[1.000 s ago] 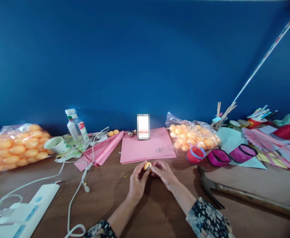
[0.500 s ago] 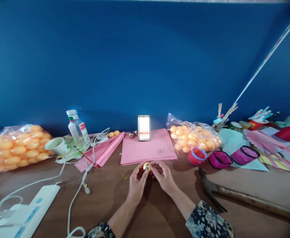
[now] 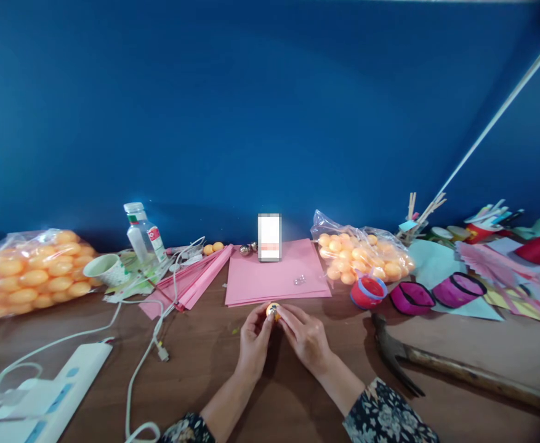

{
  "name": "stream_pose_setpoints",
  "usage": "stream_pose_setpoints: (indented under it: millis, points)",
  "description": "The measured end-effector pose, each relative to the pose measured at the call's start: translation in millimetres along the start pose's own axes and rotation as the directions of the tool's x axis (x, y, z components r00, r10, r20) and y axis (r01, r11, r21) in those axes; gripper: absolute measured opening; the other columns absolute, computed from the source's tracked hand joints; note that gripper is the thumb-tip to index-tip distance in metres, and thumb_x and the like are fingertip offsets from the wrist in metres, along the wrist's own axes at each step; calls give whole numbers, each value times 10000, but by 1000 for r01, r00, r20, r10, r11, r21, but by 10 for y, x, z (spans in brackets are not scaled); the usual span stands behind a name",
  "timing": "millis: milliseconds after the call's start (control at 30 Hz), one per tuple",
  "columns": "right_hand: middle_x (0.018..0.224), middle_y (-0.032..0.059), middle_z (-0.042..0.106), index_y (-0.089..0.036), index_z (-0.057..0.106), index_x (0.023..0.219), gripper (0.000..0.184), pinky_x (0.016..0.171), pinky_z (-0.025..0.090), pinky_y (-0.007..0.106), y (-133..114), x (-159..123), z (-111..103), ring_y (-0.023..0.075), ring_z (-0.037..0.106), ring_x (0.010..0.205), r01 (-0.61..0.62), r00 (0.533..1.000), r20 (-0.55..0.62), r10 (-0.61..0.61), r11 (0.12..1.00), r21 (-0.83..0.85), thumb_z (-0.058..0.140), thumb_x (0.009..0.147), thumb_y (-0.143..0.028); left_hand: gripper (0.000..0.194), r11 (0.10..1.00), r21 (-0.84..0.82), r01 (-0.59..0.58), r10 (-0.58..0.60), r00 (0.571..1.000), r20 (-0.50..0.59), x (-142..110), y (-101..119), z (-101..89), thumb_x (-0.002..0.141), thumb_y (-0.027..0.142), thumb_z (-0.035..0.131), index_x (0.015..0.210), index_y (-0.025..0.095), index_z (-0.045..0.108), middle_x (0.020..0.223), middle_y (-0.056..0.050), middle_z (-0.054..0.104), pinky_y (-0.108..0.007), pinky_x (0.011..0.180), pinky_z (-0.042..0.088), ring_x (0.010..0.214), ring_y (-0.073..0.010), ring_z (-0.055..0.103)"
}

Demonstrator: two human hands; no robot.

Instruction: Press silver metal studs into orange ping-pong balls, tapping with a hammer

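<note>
Close to the front edge of the pink paper, both hands meet around a small orange ball with a shiny metallic piece showing on its front. My left hand grips the ball from the left, thumb across its lower front. My right hand is closed at its right side, fingertips pressed on the front and partly covering it. Whether the shiny piece sits inside the ball or on its surface I cannot tell. Beyond the hands lies a stack of pink paper, bearing small clear pieces and shiny round balls.
Bags of orange balls lie left and right. A hammer rests at right, near a red cup and magenta bands. At left are a power strip, cables, a paper cup and a bottle.
My right hand has shifted slightly left, its fingers coming from the ball's right side over its front. The shiny piece is now more covered. My left hand stays nearly in place.
</note>
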State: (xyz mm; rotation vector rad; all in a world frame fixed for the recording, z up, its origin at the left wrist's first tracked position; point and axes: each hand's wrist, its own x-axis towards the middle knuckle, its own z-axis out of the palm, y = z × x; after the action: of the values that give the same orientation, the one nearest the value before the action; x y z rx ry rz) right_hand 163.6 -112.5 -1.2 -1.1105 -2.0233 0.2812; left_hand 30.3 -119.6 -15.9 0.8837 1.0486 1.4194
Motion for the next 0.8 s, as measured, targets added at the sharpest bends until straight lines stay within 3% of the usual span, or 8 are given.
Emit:
stream_pose_setpoints:
  millis: [100,300,567,700,800]
  points:
    - [1107,54,603,-249,502,1187,342,808,496,309,-26,-4,-11,190,583,958,25,1000,21,-23,993,-111,452,855,-182,296,1000,-13,-3,3,1000,-1,3,-3,4,751,301,585,1012,164,564,981,-81,630,-329,826,448,910,-191,589]
    - [1063,80,597,-199,472,1179,345,796,504,289,-89,-9,12,169,601,897,-130,990,-40,132,990,56,466,834,-204,316,1000,1,-19,19,1000,-6,-12,28,15,735,315,599,1005,154,563,962,-87,631,-322,808,452,866,-184,598]
    - [1117,70,555,-230,482,1179,373,830,490,298,-79,23,18,174,559,980,-38,999,40,35,996,75,464,815,-154,297,1000,-18,-19,20,1000,21,-5,36,11,713,297,628,976,181,557,940,-52,646,-304,816,447,862,-167,605]
    - [1092,73,565,-226,495,1149,340,835,487,318,-76,21,24,181,559,972,-40,999,13,39,997,61,480,814,-167,382,999,35,-30,29,999,14,5,21,-1,723,319,613,1072,174,562,1059,-83,629,-326,880,418,990,-204,570]
    - [1069,71,569,-219,496,1128,330,835,485,308,-99,15,18,177,556,968,-30,1000,5,30,997,77,497,803,-158,383,999,28,-37,37,999,-15,7,-6,-11,731,369,591,1041,145,598,1056,-104,637,-345,881,418,994,-225,569]
